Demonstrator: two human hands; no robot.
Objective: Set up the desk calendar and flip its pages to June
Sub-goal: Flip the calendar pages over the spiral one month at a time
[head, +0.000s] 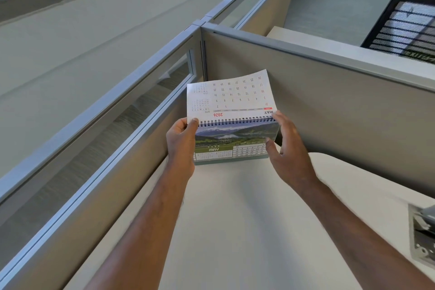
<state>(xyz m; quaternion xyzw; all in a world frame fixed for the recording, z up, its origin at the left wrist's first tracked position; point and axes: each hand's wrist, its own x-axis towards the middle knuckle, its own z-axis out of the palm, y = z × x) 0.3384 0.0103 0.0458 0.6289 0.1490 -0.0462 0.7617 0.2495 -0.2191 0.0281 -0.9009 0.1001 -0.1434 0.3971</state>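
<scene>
A spiral-bound desk calendar stands on the white desk in the cubicle corner. Its front page shows a mountain lake photo and the word MAY. One page is lifted up over the spiral binding, its back printed with an upside-down MAY 2026 grid. My left hand grips the calendar's left edge, thumb near the spiral. My right hand holds the right side, with fingertips at the lifted page's lower right corner by the spiral.
Grey cubicle partitions with a glass strip close in the desk at the back and left. A black mesh tray sits on the neighbouring desk at the upper right. A grey cable box lies at the desk's right edge.
</scene>
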